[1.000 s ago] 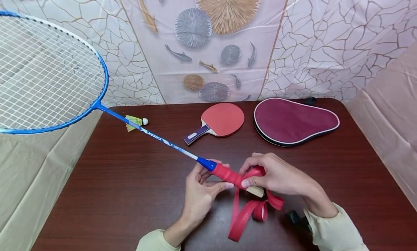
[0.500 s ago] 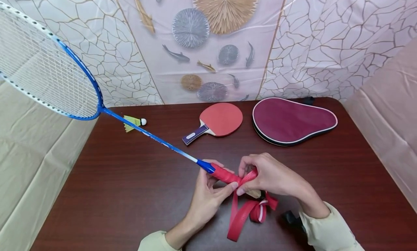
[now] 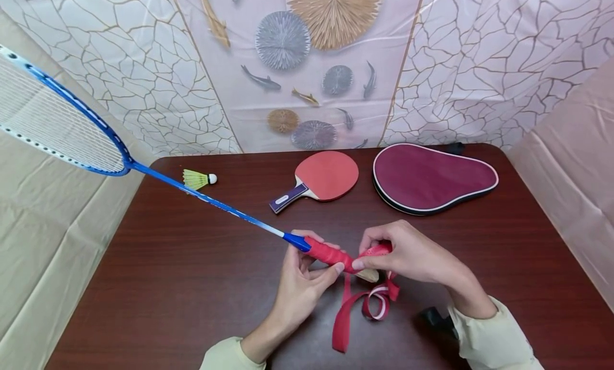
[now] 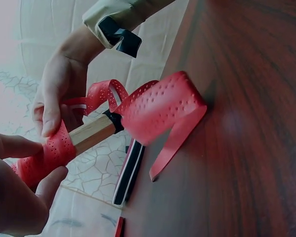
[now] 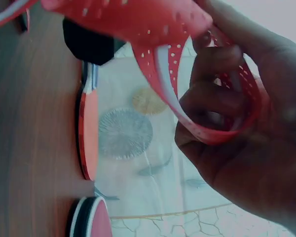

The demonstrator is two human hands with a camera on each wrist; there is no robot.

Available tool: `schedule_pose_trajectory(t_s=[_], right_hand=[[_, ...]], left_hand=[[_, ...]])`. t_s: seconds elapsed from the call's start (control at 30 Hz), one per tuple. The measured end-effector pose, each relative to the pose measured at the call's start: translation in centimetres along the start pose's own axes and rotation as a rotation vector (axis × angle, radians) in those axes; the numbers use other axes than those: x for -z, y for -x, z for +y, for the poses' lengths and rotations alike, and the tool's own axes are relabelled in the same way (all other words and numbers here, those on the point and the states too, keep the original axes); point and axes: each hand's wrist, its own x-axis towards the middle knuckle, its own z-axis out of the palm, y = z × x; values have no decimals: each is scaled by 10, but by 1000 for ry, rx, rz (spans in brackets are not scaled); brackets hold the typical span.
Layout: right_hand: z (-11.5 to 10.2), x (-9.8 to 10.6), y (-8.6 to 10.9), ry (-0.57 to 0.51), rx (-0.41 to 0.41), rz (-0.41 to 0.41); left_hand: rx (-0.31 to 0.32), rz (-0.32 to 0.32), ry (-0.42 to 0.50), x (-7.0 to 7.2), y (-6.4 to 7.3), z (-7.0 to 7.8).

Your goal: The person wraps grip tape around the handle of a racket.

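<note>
My left hand holds the handle of a blue and white badminton racket, thumb along one side and fingers behind. Red perforated grip tape covers the upper handle in overlapping turns. Towards the butt, bare pale wood ends in a black cap. At the lower edge of the wrapped part, my right hand pinches the tape between thumb and fingers. In the right wrist view a loop of tape circles its fingers. The tape's loose length hangs in curls below the handle, over the table.
Towards the back of the dark wooden table lie a yellow shuttlecock, a red table tennis bat and a maroon bat case. A black piece sits at my right sleeve. Patterned cloth hangs behind.
The racket has rolled about its shaft, so its head shows more edge-on and sits farther left. My right hand dipped towards the handle, then rose slightly with the tape; the loose curls shifted.
</note>
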Motion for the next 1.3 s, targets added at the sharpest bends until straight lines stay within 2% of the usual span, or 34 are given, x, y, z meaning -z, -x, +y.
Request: schedule_pose_trajectory(t_s=[0.27,0.53,0.73,0.8,0.97,1.07,1.3], right_hand=[[2,-1,-3,95,48,72],[4,-5,-3,67,30,16],[4,-4,-4,80,62,-21],[4,-3,-3,72,71,-27],[2,1,-1,90,86,-40],[3,1,0,101,83,-43],[3,-4,-2,125,55,-36]], left_hand=[[36,-32,36,0,1,3],[48,-51,63,2,0,5],[47,-62,91,2,-1,3],[34,-74,120,1,0,2],[11,-126,126,0,0,0],[34,-131,82,0,1,0],[152,-93,27,-2,2,4]])
